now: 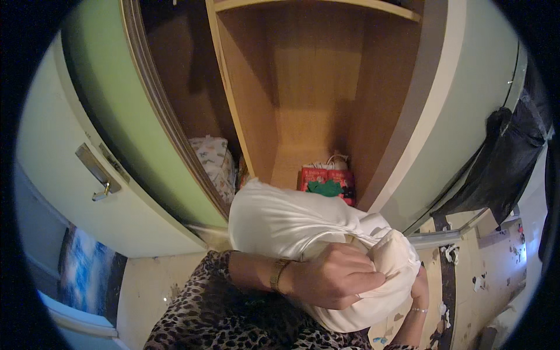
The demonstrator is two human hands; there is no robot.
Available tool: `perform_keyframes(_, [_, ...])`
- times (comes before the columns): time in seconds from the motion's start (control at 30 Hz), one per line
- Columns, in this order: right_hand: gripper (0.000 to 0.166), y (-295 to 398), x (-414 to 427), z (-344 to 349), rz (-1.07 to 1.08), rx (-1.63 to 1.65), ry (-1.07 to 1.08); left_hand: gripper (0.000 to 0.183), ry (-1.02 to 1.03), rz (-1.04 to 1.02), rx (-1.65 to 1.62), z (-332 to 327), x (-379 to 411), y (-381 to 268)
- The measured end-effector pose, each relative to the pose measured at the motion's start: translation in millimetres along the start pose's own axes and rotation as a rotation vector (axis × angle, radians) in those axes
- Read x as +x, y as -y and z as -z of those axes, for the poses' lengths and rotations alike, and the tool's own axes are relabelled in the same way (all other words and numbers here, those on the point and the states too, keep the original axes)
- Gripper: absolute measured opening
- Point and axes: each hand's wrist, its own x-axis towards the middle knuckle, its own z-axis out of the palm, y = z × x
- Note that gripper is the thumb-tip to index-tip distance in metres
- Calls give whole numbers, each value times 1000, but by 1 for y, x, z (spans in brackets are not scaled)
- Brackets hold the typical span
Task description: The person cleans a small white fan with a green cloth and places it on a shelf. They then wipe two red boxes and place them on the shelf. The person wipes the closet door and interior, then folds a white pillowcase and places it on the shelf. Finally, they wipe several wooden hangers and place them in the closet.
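A bundle of white satiny fabric point(280, 214) lies across the front of my body, gathered into folds at its right end. My left hand point(339, 275), with a watch on its wrist, grips a fold of the fabric from above. At the far right edge of the bundle is my right hand point(420, 286), a thin bracelet at its wrist. Its fingers are mostly hidden behind the cloth, which they touch.
A wooden wardrobe compartment point(319, 78) holds red boxes point(314, 175) with a green item point(324, 188) on top. Patterned bedding point(214, 162) lies in the left compartment. A door with a handle point(103, 183) stands left; black plastic point(485, 175) hangs right. Scraps litter the floor.
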Motion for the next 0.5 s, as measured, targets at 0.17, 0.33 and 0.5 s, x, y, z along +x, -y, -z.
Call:
perform_keyframes(0.17, [38,-24,32,-5,-40,225,200,27,-169,59,244,13,12,8])
perform_keyframes(0.33, [42,30,3,-67,132,355,300,54,-94,320,427,43,32,15])
perform_keyframes(0.5, [47,60,-9,-102,164,384,421,80,478,95,538,3,13,6])
